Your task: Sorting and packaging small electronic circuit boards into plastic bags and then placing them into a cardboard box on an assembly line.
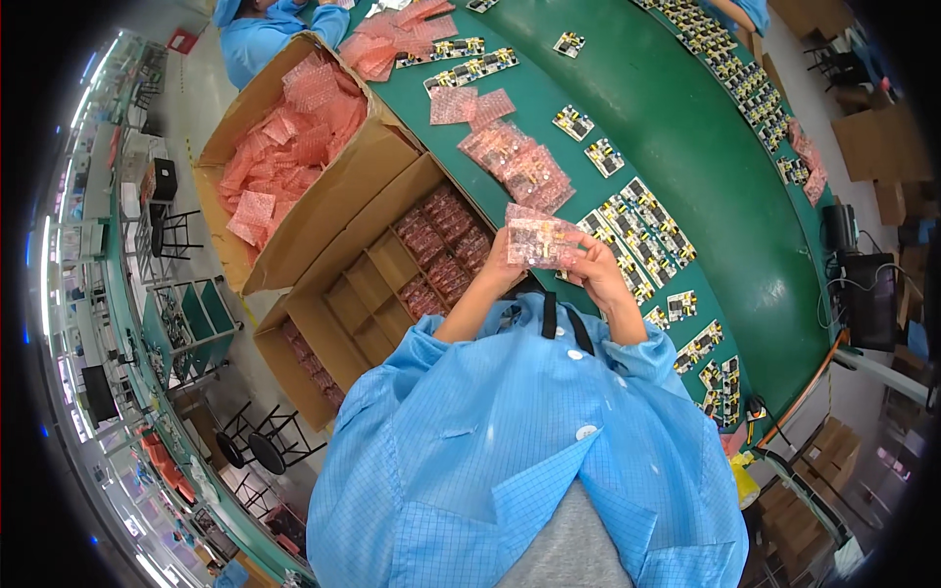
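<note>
Between my two hands is a pink bubble-wrap bag (535,242), with a circuit board showing through the film. My left hand (502,267) grips the bag at its left edge. The fingers of my right hand (600,272) close on its right edge. Just beyond lies a pile of bagged circuit boards (520,169) in the same pink wrap. Right of my hands, bare circuit boards (637,235) sit in rows on the green table (676,127). My fingers cover parts of the bag's edges.
At my left stands a divided cardboard box (368,294), with bagged boards in several compartments. Beyond it, another carton (377,122) is heaped with pink bubble bags (294,132). A co-worker in a blue sleeve (260,44) is at the far left. More boards (730,73) line the table's far edge.
</note>
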Motion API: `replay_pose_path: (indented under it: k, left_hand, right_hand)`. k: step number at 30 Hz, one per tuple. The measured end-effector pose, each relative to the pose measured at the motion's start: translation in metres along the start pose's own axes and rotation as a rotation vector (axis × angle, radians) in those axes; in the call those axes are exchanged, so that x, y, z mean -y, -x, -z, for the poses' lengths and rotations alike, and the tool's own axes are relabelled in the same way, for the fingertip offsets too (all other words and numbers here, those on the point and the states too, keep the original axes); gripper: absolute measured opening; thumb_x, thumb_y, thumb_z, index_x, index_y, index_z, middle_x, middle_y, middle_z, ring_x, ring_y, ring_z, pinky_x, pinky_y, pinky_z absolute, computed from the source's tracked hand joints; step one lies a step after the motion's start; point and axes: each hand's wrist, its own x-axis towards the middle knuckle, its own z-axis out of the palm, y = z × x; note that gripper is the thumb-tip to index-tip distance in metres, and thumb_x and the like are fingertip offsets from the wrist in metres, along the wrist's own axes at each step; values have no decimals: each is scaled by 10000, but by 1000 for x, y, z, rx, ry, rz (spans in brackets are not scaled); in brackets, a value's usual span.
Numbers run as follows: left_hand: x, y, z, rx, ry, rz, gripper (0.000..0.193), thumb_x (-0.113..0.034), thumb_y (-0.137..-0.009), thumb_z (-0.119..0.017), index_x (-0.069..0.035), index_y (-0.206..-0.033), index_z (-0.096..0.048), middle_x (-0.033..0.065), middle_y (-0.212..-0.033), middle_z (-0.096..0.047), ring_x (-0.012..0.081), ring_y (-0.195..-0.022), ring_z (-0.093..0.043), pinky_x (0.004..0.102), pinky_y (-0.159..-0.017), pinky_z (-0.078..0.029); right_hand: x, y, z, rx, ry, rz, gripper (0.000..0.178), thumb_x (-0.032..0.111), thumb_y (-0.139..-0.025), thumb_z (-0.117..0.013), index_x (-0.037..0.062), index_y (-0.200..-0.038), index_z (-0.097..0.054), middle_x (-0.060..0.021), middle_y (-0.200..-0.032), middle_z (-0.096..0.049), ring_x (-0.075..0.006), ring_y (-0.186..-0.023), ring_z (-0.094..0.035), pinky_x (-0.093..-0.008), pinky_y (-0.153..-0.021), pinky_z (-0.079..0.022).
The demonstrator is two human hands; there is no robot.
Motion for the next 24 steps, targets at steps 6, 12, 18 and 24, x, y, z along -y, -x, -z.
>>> replay_pose_path:
  k: [6,12,18,24]
  left_hand:
    - [-31,2,-4,-36,587,213,727,-594,-948,-220,-24,-1356,-412,173,-1319,-522,322,-1197,-519,501,-1010,-405]
    - [-13,-18,-9,-347,206,159,658,-602,-951,-289,-101,-1353,-432,109,-1285,-554,258,-1156,-546,443,-968,-441]
    - [-33,-28,-8,-152,608,24,564,-522,-967,-343,-112,-1342,-441,91,-1278,-556,232,-1137,-552,419,-915,-465]
    - [1,-12,0,119,392,140,420,-306,-948,-527,-122,-1319,-457,62,-1239,-575,213,-1109,-566,392,-888,-475]
  right_hand:
    - [0,-20,8,-107,154,10,351,-2,-830,-643,49,-1158,-527,-49,-975,-695,-25,-686,-576,-165,-512,-380]
    - [4,-54,-1,-165,164,18,325,19,-848,-633,29,-1154,-523,-56,-998,-691,-20,-680,-578,-141,-514,-373]
    - [32,-58,-8,-95,108,124,325,8,-820,-643,23,-1125,-532,-59,-972,-696,-31,-653,-566,-166,-520,-383]
    - [23,-30,-24,14,-180,97,317,3,-842,-597,25,-1149,-523,-76,-938,-674,-45,-576,-494,-183,-520,-387]
